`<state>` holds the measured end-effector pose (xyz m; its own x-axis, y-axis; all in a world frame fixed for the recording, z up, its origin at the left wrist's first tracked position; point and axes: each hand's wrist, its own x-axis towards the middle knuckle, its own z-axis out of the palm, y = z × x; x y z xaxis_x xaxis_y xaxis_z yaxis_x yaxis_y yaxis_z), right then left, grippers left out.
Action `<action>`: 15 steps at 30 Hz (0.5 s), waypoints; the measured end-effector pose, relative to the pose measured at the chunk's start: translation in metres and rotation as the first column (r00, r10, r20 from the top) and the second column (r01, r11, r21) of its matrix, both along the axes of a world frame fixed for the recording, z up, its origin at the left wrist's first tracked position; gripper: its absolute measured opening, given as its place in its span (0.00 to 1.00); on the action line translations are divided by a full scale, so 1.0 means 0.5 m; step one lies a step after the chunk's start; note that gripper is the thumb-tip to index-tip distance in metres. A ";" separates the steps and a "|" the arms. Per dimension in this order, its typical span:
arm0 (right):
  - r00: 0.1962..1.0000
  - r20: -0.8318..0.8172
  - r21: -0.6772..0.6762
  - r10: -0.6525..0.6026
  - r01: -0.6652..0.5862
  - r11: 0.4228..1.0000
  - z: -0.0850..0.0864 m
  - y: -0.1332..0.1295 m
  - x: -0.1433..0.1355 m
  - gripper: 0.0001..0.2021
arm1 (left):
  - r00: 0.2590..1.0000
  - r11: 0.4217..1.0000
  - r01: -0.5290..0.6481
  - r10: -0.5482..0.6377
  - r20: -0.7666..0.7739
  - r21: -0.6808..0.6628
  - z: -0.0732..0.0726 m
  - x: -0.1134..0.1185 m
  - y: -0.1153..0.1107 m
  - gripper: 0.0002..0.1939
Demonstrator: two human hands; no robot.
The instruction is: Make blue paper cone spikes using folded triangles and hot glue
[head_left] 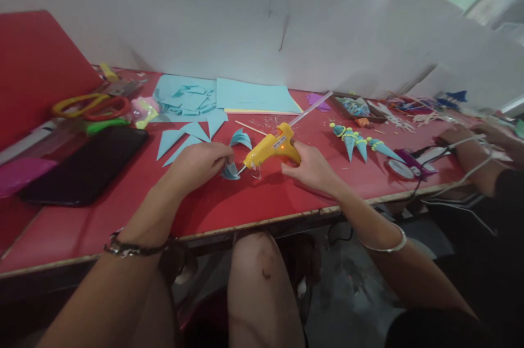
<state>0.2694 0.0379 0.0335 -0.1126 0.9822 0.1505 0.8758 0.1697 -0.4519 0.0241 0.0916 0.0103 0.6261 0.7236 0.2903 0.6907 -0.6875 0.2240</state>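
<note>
My right hand [307,167] is wrapped round the handle of a yellow glue gun [264,150]. A clear glue stick [311,109] juts from its back end. The nozzle touches, or nearly touches, a small curled blue paper piece [230,172], which the fingers of my left hand [204,162] pinch at its upper edge. Just behind it lies another curved blue paper piece [240,139]. Pointed blue paper cutouts [180,141] are spread beyond my left hand. Off to the right rest blue paper cones [349,143] trimmed with yellow-green beads.
A black phone [88,165] and scissors [96,105] lie at the left. Blue paper sheets [254,94] and scraps [188,100] sit by the wall. A tray [358,109] stands at the back right. Another person's hand [454,138] is at the far right, near a white cable [470,171].
</note>
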 end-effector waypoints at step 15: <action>0.999 -0.029 0.016 0.026 -0.025 1.000 0.002 0.001 0.003 0.16 | 1.000 1.000 0.000 0.000 0.012 -0.006 0.000 0.002 0.000 0.15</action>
